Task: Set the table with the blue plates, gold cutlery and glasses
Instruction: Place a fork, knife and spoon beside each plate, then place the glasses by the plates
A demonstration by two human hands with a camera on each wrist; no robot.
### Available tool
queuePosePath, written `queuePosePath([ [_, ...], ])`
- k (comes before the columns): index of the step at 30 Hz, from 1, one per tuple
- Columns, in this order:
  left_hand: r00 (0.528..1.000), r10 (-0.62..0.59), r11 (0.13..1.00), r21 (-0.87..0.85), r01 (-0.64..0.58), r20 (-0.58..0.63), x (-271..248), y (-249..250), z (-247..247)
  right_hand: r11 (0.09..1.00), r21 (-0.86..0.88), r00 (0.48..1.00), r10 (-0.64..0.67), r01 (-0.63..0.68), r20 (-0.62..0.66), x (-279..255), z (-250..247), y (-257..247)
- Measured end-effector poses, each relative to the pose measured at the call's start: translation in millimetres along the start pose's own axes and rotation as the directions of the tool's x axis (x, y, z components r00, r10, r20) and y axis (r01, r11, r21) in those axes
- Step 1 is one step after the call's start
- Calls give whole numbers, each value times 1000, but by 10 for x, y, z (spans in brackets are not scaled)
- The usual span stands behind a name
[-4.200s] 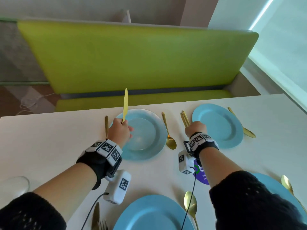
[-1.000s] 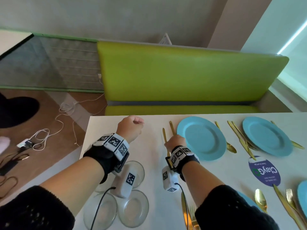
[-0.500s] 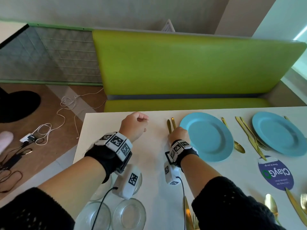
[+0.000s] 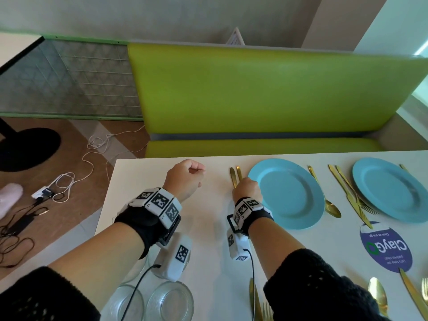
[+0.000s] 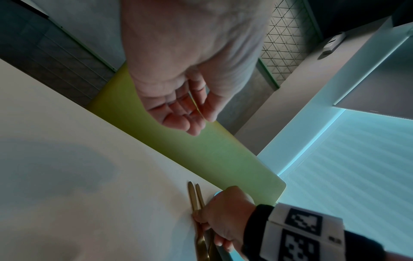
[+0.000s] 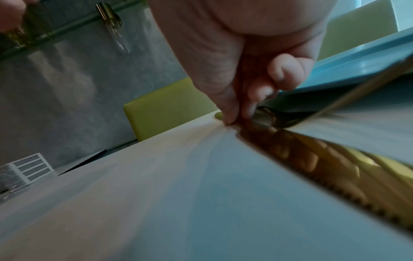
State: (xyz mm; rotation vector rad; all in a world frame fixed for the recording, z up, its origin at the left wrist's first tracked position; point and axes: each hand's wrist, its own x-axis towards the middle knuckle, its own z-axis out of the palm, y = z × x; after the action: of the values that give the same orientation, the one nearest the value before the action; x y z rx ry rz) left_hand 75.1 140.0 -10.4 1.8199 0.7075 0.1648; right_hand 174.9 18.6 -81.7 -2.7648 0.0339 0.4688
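Observation:
My right hand (image 4: 246,188) rests on the white table (image 4: 208,228) just left of a blue plate (image 4: 287,193). Its thumb and fingers pinch the gold knife and fork (image 4: 233,176), which lie side by side with their handles pointing to the bench. The right wrist view shows the right hand (image 6: 241,113) pressing them down, with the serrated knife blade (image 6: 335,167) running towards the camera. My left hand (image 4: 188,176) hovers to the left as an empty fist. In the left wrist view the left hand (image 5: 185,113) has its fingers curled.
A gold spoon (image 4: 328,202), another knife and fork (image 4: 352,198) and a second blue plate (image 4: 391,188) lie to the right. Clear glasses (image 4: 171,300) stand at the near left. More gold cutlery (image 4: 254,300) lies near me. A purple sticker (image 4: 385,246) is on the table. A green bench (image 4: 254,93) runs behind.
4.2 s ago my left hand held a gold knife upright; now it holds nothing. My right hand has gone from the cutlery between the plates to the pair left of the left plate.

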Motion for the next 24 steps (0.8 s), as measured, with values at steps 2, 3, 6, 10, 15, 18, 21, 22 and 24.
queuePosePath([
  [2, 1000, 3, 1000, -2, -3, -7, -29, 0, 0, 1000, 0, 1000, -11, 11, -3, -11, -16, 6],
  [3, 1000, 10, 1000, -4, -10, -13, -48, 1, -4, 1000, 0, 1000, -20, 20, -5, -23, -30, 9],
  [6, 999, 25, 1000, -17, -25, -30, -124, -4, -36, 998, 9, 998, -58, 58, -20, -86, -100, 25],
  [10, 998, 30, 999, -32, -32, -51, -264, -9, -98, 995, 38, 995, -92, 94, -42, -244, -234, 112],
  [15, 999, 32, 999, 15, -32, -38, -575, -57, -193, 987, 96, 992, -122, 126, -42, -638, -383, 389],
  [18, 997, 43, 990, 141, -32, -71, -840, -127, -292, 981, 85, 985, -173, 172, 8, -1001, -384, 581],
  [21, 986, 52, 980, 197, -20, -161, -1140, -227, -458, 972, 52, 965, -235, 230, 113, -1414, -247, 747],
  [22, 978, 46, 981, 195, -6, -201, -1229, -279, -534, 972, 54, 961, -232, 227, 148, -1547, -191, 785],
  [24, 960, 31, 983, 183, 21, -277, -1376, -407, -714, 973, 88, 953, -228, 214, 200, -1829, -96, 821],
])
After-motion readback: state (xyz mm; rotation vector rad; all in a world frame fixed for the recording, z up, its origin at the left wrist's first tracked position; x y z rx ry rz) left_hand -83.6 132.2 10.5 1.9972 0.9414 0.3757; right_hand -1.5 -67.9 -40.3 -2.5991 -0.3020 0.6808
